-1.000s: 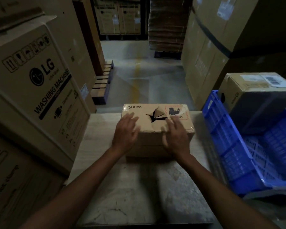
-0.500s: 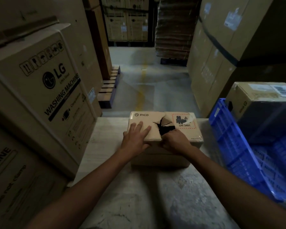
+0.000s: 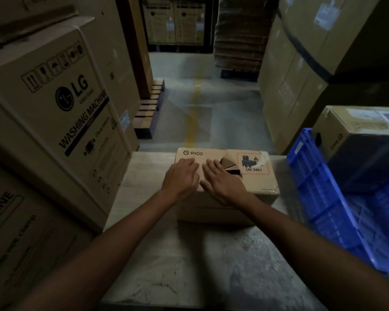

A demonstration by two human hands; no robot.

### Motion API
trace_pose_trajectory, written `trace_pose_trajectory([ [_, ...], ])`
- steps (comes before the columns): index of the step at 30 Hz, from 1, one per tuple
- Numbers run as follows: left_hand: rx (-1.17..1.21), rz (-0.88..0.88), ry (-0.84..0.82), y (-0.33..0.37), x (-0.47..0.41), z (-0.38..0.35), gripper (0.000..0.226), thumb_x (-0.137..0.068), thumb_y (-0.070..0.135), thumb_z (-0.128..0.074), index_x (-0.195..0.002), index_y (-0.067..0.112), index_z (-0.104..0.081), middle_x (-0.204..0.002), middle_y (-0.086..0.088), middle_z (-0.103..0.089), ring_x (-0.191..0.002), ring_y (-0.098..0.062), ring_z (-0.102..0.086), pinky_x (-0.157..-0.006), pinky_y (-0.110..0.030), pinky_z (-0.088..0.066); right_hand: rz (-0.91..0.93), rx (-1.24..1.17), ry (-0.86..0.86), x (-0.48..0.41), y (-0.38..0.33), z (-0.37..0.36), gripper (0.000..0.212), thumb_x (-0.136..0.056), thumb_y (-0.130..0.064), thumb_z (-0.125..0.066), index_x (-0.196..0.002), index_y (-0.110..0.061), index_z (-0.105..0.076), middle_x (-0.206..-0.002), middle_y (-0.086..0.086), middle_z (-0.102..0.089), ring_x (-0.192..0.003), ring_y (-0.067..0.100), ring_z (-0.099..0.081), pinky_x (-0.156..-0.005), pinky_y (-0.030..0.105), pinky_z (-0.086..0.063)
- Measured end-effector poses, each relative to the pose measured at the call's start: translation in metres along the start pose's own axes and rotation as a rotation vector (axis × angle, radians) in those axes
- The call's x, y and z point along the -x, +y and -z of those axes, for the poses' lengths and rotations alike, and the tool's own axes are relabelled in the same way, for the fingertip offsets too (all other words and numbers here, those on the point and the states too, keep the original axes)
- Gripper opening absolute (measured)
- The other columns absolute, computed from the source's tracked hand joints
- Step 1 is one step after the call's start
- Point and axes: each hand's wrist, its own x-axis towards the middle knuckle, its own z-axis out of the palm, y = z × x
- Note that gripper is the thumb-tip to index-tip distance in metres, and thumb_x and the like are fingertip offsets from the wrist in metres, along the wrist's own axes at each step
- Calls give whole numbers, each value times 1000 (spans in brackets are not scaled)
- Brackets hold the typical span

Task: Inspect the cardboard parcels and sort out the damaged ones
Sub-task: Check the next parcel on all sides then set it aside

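Observation:
A brown cardboard parcel [image 3: 259,182] marked PICO and UN 3481 lies on the table [image 3: 200,261] in front of me. Its top face is torn open in a jagged hole [image 3: 230,166] near the middle. My left hand [image 3: 181,179] rests flat on the top, left of the tear. My right hand [image 3: 222,182] lies flat beside it, fingers straight and touching the torn flap's left edge. The two hands are almost touching.
A blue plastic crate [image 3: 319,187] stands at the right with another cardboard box [image 3: 357,131] in it. Large washing machine cartons [image 3: 54,113] wall the left side. More tall cartons [image 3: 301,63] stand at the right, with an aisle and a pallet [image 3: 148,111] beyond the table.
My right hand has uncurled from the hole's edge and moved left, now flat next to my left hand. More of the tear and the label shows.

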Motion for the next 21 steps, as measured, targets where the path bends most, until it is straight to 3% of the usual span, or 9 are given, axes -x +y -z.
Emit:
trace_pose_trajectory([
  [2, -118, 40, 6, 11, -10, 6, 34, -99, 29, -38, -124, 16, -56, -134, -10, -53, -120, -25, -46, -94, -40, -39, 5, -16, -8, -5, 2, 10, 67, -108, -49, -26, -161, -13, -12, -169, 10, -7, -156, 25, -5, -122, 41, -18],
  [4, -141, 123, -83, 30, -18, 5, 41, -102, 38, -32, -137, 20, -46, -146, -15, -42, -132, -33, -39, -104, -50, -35, 13, 59, 68, -9, 9, 13, 66, -106, -51, -33, -160, -15, -20, -167, 13, -16, -155, 27, -14, -123, 43, -17],
  [5, -94, 177, -154, 38, -23, 3, 47, -104, 43, -28, -147, 25, -36, -155, -17, -30, -142, -38, -27, -111, -58, -26, -20, 96, 113, -8, 14, 11, 67, -105, -53, -34, -160, -17, -20, -168, 14, -14, -155, 28, -11, -124, 46, -12],
  [8, 11, 250, -293, 48, -31, -11, 57, -103, 56, -13, -157, 41, -5, -167, -6, 10, -150, -41, 15, -111, -72, 7, -233, 89, 113, 1, 31, 0, 81, -98, -66, -18, -162, -18, -7, -168, 15, 6, -156, 30, 8, -124, 55, 3],
  [11, -41, 214, -296, 44, -29, -21, 58, -101, 61, -6, -156, 44, 3, -165, -1, 21, -148, -36, 25, -110, -73, 12, -280, 52, 51, 3, 35, -7, 101, -78, -77, 6, -162, -21, -5, -167, 16, 11, -155, 30, 12, -122, 54, 8],
  [13, -46, 203, -322, 41, -31, -20, 59, -100, 64, -5, -155, 46, 4, -164, 0, 24, -148, -35, 27, -111, -72, 13, -258, 39, 15, 1, 34, -3, 101, -76, -78, 7, -162, -27, -11, -167, 17, 13, -155, 31, 13, -121, 55, 8],
  [16, -22, 105, -301, 34, -32, -14, 59, -99, 66, -9, -155, 49, -2, -164, -1, 22, -149, -29, 25, -112, -69, 14, -212, -5, -11, 0, 40, 6, 100, -76, -81, -2, -159, -31, -26, -167, 18, 5, -155, 34, 6, -122, 55, 1],
  [18, -10, -51, -254, 29, -27, -15, 58, -100, 64, -11, -155, 47, -2, -165, 0, 21, -150, -23, 23, -117, -65, 10, -159, -86, 17, 5, 48, 12, 95, -77, -81, -18, -155, -31, -37, -168, 14, -12, -155, 35, -11, -124, 54, -11],
  [21, -39, -112, -263, 26, -27, -22, 67, -100, 66, -14, -157, 37, 5, -166, 2, 17, -151, -17, 21, -119, -61, 8, -160, -205, 176, 15, 60, 13, 59, -93, -55, -53, -146, -27, -52, -154, 8, -43, -142, 28, -38, -117, 51, -31],
])
